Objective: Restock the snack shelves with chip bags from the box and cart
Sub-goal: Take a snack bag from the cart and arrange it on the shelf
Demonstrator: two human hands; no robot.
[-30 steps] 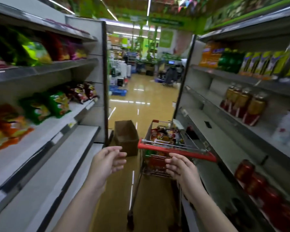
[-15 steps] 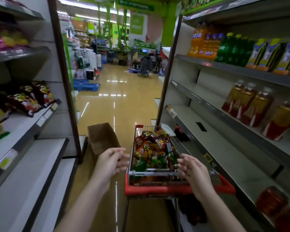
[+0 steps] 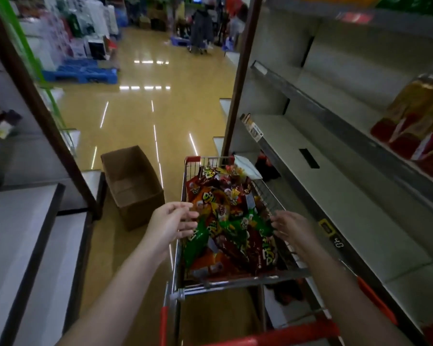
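Hands (image 3: 231, 226) are hovering open, gripping nothing, as we are reaching either side of the chip bags (image 3: 229, 221) heaped in the near cart (image 3: 238, 283), probably to gather several.

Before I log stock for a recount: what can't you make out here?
Head view only:
- Lower chip bags: buried under the pile in the cart.
- Bottles: blurred, cut by the right edge.
- Cardboard box: its near wall hides part of the floor inside.
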